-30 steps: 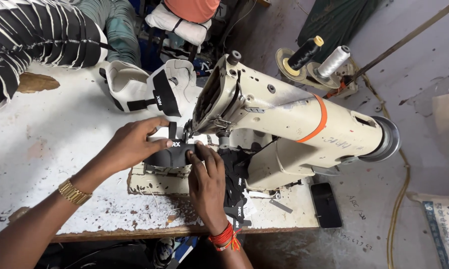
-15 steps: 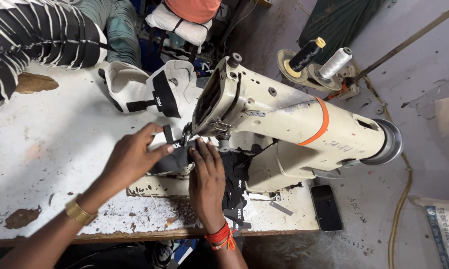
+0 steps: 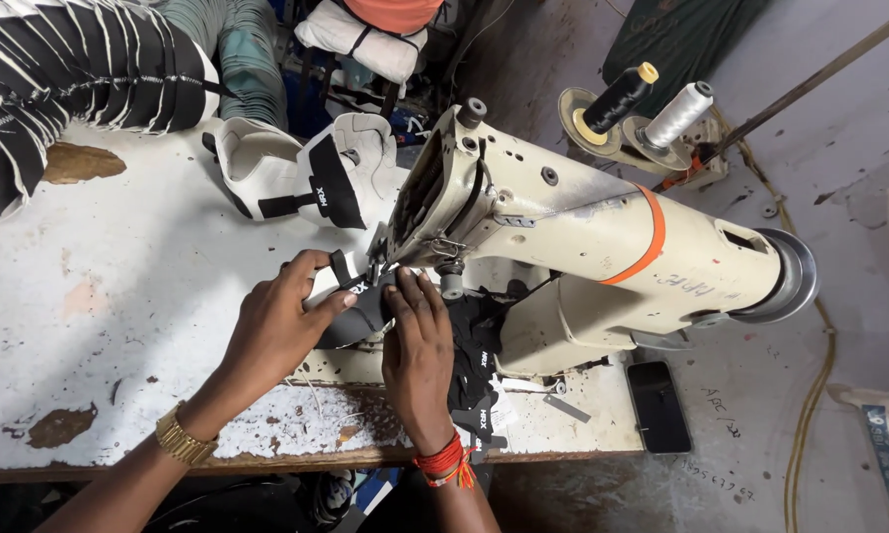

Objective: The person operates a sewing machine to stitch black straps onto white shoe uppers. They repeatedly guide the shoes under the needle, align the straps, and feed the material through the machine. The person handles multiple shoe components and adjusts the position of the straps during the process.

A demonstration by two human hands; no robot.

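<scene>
Left hand (image 3: 276,321) has slid forward and right, turning the shoe piece (image 3: 350,308) under the sewing machine (image 3: 563,237); right hand (image 3: 420,345) has edged forward.

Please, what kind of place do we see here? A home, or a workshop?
Most likely a small shoe-stitching workshop. A cream industrial sewing machine stands on a worn white table, finished white-and-black shoe uppers wait behind it, and both hands guide a black shoe upper at the needle.
</scene>
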